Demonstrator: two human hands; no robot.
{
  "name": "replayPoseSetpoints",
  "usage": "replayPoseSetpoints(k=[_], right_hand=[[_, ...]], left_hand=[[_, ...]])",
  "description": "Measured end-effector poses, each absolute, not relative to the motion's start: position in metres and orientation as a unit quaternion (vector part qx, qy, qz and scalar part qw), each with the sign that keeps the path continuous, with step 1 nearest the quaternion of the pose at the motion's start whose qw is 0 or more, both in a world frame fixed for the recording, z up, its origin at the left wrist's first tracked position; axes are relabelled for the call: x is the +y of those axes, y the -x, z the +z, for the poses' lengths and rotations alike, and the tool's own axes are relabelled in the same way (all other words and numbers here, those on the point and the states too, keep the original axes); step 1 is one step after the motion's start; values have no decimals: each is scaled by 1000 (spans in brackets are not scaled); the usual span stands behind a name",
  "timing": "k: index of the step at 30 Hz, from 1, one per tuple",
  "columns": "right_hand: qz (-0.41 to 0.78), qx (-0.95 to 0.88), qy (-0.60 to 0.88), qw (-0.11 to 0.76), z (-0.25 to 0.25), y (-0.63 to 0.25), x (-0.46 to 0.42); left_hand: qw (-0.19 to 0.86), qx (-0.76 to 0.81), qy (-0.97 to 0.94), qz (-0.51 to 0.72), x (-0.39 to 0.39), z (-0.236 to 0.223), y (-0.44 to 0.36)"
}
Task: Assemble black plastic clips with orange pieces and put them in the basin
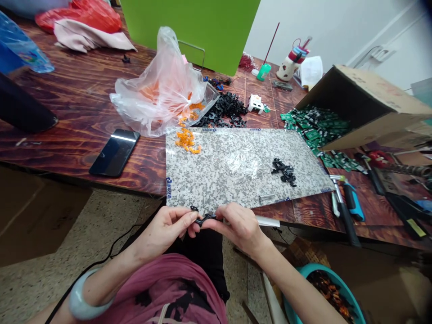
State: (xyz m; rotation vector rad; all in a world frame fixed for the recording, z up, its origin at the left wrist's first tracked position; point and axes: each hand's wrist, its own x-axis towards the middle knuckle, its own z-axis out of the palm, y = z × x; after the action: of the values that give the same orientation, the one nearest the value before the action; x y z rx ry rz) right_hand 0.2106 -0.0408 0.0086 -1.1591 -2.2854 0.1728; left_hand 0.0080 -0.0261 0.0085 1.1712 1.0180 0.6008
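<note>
Between my two hands, just off the front edge of the speckled board (216,180), is a small curved black plastic part (204,218). My left hand (172,224) pinches its left end between thumb and fingers. The fingers of my right hand (239,226) close on its right end. On the board lie a little heap of orange plastic parts (186,140), a spread of thin shiny pins (246,162) and a cluster of black plastic parts (284,172). A small clear piece (266,197) rests near the board's front edge.
Behind the board are a plastic bag (162,90) of orange parts and a black pile (226,108). A phone (114,152) lies left. Rightward, a cardboard box (364,103) spills green circuit boards (313,128) near a hammer (346,216). A teal tub (303,274) stands below.
</note>
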Motion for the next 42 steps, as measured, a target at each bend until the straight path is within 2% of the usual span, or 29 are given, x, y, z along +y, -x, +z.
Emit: replayPoseSetpoints(k=[7,15,20,23,26,29,34,42], right_hand=[[177,-810,445,339,6,-208,-39],[410,-699,501,303,19,-203,-41],[558,-517,519,390,12,-195,-40],[602,-421,514,443,9,-183,-41],[632,-383,493,459,6,-175,-45],[612,-429,502,434,6,-179,-46],[419,-566,566,428,16,-197,-36],[396,-634,518,415,20,-182,-37]], left_hand=[[661,457,-527,277,-27,5,-9],[620,450,-582,273,-21,9,-8],[604,464,-564,320,-20,4,-12],[606,478,-516,371,-24,0,-19],[583,462,-532,405,-28,-1,-26],[553,464,-553,415,-29,0,-28],[571,461,-577,360,-26,5,-25],[474,420,-695,340,-35,8,-25]])
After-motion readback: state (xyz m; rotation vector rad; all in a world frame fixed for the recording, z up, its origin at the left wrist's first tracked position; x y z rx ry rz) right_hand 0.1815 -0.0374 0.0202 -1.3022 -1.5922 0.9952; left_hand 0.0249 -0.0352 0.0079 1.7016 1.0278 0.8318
